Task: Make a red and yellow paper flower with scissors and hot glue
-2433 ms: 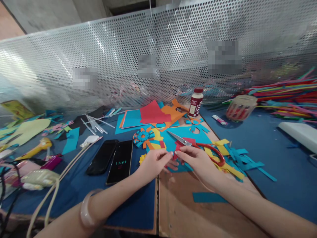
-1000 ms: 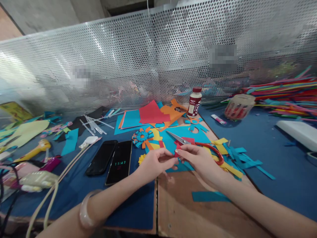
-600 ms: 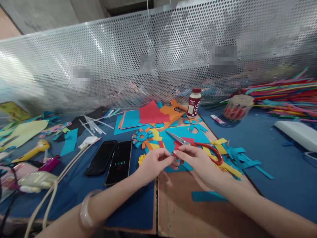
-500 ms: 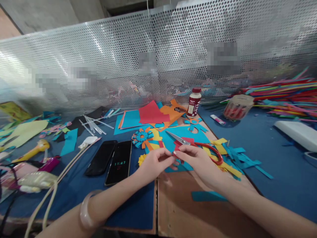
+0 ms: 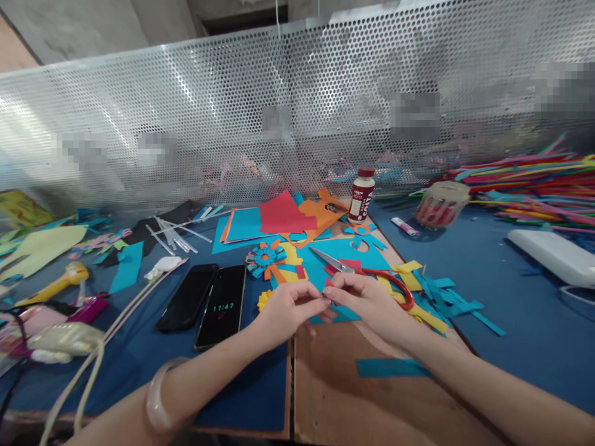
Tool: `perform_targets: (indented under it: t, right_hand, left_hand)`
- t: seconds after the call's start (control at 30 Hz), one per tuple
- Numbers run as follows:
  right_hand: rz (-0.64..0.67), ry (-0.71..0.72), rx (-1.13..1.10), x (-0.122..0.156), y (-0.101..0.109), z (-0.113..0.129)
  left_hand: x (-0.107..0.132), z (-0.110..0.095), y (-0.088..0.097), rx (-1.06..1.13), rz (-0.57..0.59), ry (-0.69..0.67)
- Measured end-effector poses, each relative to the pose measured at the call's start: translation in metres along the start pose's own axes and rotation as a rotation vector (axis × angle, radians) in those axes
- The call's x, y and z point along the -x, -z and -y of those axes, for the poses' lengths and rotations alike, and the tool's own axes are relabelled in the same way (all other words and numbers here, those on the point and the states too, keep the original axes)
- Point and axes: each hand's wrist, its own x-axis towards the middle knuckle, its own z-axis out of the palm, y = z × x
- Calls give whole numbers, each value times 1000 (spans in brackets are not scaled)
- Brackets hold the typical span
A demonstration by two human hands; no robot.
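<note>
My left hand (image 5: 290, 313) and my right hand (image 5: 360, 300) meet over the near edge of the blue paper, fingertips pinched together. Between them is a small red paper piece (image 5: 328, 299), mostly covered by the fingers. Just beyond my right hand lie scissors with red handles (image 5: 403, 290), their blades pointing away to the left. A blue and orange paper flower (image 5: 264, 259) lies past my left hand, and a yellow paper flower (image 5: 264, 300) is partly covered by that hand. A bracelet sits on my left forearm.
Two phones (image 5: 220, 308) lie left of my hands. Blue and yellow paper strips (image 5: 449, 297) are scattered at right. Behind stand a dark red bottle (image 5: 361, 197), a clear jar (image 5: 441, 204) and a perforated metal screen (image 5: 223, 111). A glue gun (image 5: 56, 288) and cords lie far left.
Both hands stay pinched in nearly the same place, with the fingertips slightly shifted and less of the red piece showing. The whole view has turned a little.
</note>
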Motion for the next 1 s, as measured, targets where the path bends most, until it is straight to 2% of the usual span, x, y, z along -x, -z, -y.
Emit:
perform_targets:
  t: [0.13,0.23,0.37,0.47,0.57,0.67,0.8,1.0]
  right_hand:
    - [0,8,123,0,4,-1]
    - [13,6,122,1,5,0]
    - [-4,-14,95,-2,9,0]
    - [-66,-30,127,-4,13,1]
    - [-125,39,128,-3,14,4]
    - [-57,154,201,1,12,9]
    - [33,235,412,4,11,14]
    - [46,188,417,3,16,14]
  left_hand:
    - [0,1,0,-64,-20,-2]
    - [0,2,0,-95,-15,-5]
    - [0,0,-1,-52,-26,-33]
    - [-1,0,1,3,-56,-48]
    - [-2,0,2,24,-65,-43]
    - [-3,0,3,26,-55,-43]
    - [-2,-1,3,81,1,-42]
    - [-4,1,7,181,144,12]
